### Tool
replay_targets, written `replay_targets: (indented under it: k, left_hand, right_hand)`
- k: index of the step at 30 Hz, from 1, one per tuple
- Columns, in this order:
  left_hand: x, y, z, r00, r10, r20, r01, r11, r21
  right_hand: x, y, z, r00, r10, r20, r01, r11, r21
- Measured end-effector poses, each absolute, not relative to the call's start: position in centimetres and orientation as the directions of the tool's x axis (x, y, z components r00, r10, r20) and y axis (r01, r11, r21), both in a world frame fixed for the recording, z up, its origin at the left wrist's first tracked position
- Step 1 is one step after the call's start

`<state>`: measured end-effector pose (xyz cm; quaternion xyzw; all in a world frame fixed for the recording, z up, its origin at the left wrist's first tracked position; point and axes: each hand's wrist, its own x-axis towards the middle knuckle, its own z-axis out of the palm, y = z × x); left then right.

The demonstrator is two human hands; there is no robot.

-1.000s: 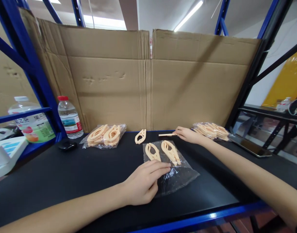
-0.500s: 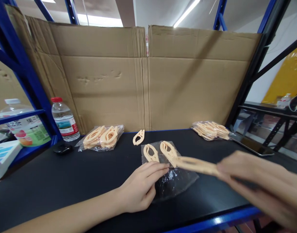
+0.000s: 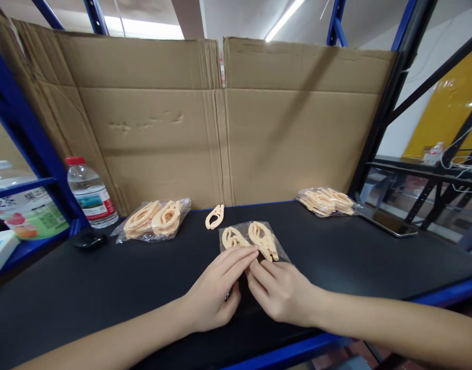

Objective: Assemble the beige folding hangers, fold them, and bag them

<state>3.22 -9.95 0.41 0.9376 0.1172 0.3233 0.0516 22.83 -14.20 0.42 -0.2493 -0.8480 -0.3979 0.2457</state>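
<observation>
A clear plastic bag [image 3: 284, 253] lies on the black table with two beige plastic clips [image 3: 262, 236], [image 3: 233, 237] side by side in it, each a teardrop loop with prongs. My left hand [image 3: 220, 288] is closed over the near edge of the bag, its fingers pressed together and its thumb tucked below. Right against it, my right hand [image 3: 280, 290] has curled, closed fingers at the near ends of the clips. What those fingertips grip is hidden. Another loose clip [image 3: 215, 217] rests on the table behind the bag.
Filled bags of clips stand at back left [image 3: 155, 221] and back right [image 3: 324, 201]. Further left are a water bottle [image 3: 91, 195] and a black mouse [image 3: 89, 240]. A dark tablet-like device [image 3: 388, 221] lies at right. A cardboard wall [image 3: 162, 128] closes the rear.
My right hand has moved left from the table's right side to the bag, where the clip it carried no longer shows separately. My left hand stays on the bag. The view has shifted slightly.
</observation>
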Motion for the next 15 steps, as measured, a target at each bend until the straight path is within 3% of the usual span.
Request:
replay_targets:
  k: [5,9,12,15]
  left_hand:
    - [3.2,-9.9,0.3,0.752,0.252,0.609,0.181,-0.968,0.176]
    - [3.2,-10.0,0.4,0.756,0.242,0.608,0.177,-0.97,0.167]
    - [3.1,-10.1,0.5,0.753,0.251,0.608,0.19,-0.968,0.165]
    - [3.0,-10.2,0.7,0.765,0.269,0.586,0.202,-0.963,0.178]
  right_hand:
    - [21.2,-12.9,-0.5,-0.754,0.333,0.566,0.645,0.539,0.543]
    - [20.5,-12.1,-1.0,-0.757,0.516,0.401,0.653,0.602,0.459]
    - [20.9,-13.2,0.1,-0.716,0.603,0.351,0.698,0.625,0.349]
    - [22.3,-15.5,3.3,-0.722,0.604,0.339,0.673,0.727,0.138]
